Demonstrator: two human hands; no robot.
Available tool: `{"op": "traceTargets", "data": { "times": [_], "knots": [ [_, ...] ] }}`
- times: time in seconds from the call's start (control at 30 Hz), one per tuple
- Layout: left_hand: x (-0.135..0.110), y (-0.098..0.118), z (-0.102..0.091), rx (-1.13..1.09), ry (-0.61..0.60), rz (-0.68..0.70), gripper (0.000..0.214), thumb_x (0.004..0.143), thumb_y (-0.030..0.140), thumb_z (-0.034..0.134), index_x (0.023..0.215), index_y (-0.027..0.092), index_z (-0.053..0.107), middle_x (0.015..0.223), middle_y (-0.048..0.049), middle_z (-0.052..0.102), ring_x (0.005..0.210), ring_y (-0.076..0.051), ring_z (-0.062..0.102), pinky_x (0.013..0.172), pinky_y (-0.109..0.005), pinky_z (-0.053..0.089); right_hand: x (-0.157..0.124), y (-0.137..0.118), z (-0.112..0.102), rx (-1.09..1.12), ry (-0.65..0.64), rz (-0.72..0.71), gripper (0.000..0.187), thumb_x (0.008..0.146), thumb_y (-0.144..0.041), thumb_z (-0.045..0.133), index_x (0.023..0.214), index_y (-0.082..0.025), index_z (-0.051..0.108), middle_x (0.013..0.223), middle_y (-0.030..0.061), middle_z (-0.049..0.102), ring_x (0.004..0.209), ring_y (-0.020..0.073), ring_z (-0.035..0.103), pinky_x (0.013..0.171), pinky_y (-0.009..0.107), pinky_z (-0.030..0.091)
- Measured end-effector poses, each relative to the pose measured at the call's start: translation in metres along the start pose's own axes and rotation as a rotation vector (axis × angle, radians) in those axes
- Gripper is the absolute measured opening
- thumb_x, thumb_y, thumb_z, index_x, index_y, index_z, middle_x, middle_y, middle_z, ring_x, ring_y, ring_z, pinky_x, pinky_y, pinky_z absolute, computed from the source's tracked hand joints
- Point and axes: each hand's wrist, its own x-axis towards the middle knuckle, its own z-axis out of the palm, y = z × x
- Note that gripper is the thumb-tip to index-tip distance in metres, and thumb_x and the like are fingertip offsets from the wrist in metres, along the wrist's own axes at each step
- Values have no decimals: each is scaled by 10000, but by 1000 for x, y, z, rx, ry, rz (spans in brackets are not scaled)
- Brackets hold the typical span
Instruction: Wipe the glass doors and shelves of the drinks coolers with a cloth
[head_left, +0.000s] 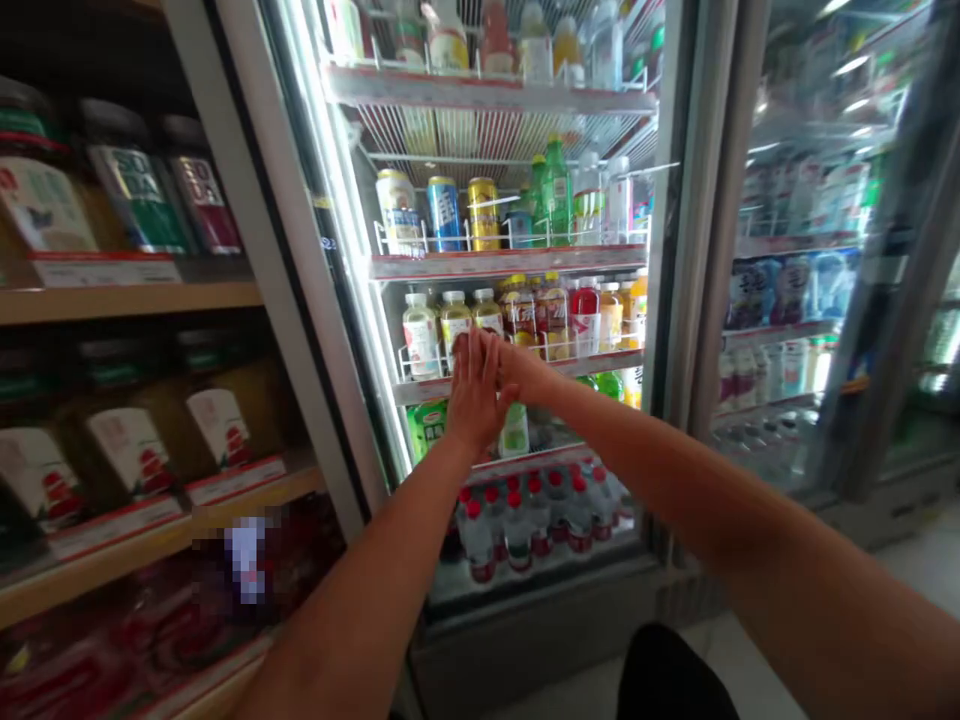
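Both my arms reach into a lit drinks fridge. My left hand is raised flat, fingers stretched up and together, in front of the third shelf. My right hand lies just behind it at the same shelf edge; its fingers are hidden by the left hand. Closest to the hands are pale bottles with yellow caps standing behind the shelf's wire rail, with amber tea bottles to their right. I see nothing held in either hand.
Cans and green bottles stand one shelf up. Red-capped water bottles fill the bottom. The fridge door frame stands to the left. Wooden shelves of jars are left. A closed glass-door fridge is right.
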Motion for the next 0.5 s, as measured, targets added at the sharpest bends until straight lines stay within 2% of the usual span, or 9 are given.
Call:
{"op": "traceTargets", "data": {
  "times": [0.07, 0.13, 0.23, 0.3, 0.33, 0.37, 0.43, 0.5],
  "knots": [
    [-2, -4, -2, 78, -73, -56, 720, 1116, 435, 403, 1711, 162, 104, 1763, -179, 35, 1628, -368, -6, 1301, -626, 221, -17, 12, -30, -2, -13, -6, 668, 923, -225, 633, 1570, -163, 481, 1567, 104, 540, 1444, 250, 539, 1240, 451, 455],
    [-4, -6, -5, 167, -142, -85, 636, 1098, 315, 432, 1678, 121, 255, 1743, -188, 180, 1628, -361, 65, 1306, -610, 235, -40, 32, -63, -201, 102, 111, 608, 951, -232, 573, 1550, -149, 508, 1588, 134, 508, 1529, 283, 425, 1308, 528, 318],
    [-10, -2, -8, 278, -189, -75, 539, 1079, 212, 429, 1598, 66, 422, 1703, -197, 301, 1610, -371, 187, 1306, -592, 262, -79, 75, -111, -539, 348, 501, 682, 980, -222, 476, 1643, -125, 347, 1697, 173, 315, 1612, 309, 238, 1316, 616, 156],
    [-15, 2, -6, 318, -196, -71, 506, 1082, 198, 429, 1563, 49, 477, 1682, -207, 342, 1592, -387, 242, 1293, -586, 294, -102, 105, -135, -639, 471, 761, 766, 1003, -282, 475, 1698, -135, 190, 1757, 151, 109, 1644, 295, 98, 1323, 593, 99],
    [-18, 4, -4, 329, -198, -72, 502, 1081, 197, 442, 1562, 63, 487, 1678, -206, 352, 1588, -394, 254, 1284, -590, 307, -112, 118, -143, -622, 475, 892, 802, 1005, -309, 477, 1708, -131, 133, 1760, 149, 70, 1644, 286, 95, 1326, 574, 107],
    [-20, 5, -3, 339, -195, -68, 506, 1076, 202, 471, 1570, 93, 488, 1678, -200, 355, 1586, -401, 255, 1272, -601, 319, -119, 129, -148, -594, 474, 955, 808, 1002, -306, 469, 1702, -83, 133, 1744, 192, 130, 1627, 314, 169, 1310, 586, 167],
    [-24, 5, 1, 363, -176, -33, 545, 1051, 220, 560, 1589, 182, 482, 1688, -180, 346, 1586, -420, 242, 1243, -631, 343, -130, 145, -150, -562, 463, 978, 801, 1003, -288, 438, 1701, -66, 114, 1728, 198, 198, 1613, 281, 231, 1299, 527, 243],
    [-22, 1, 3, 380, -160, 22, 594, 1023, 219, 621, 1598, 251, 474, 1700, -155, 330, 1585, -426, 245, 1223, -647, 354, -137, 155, -145, -566, 486, 964, 787, 1007, -265, 407, 1706, -88, 92, 1731, 188, 197, 1623, 234, 207, 1301, 509, 239]
  ]
}}
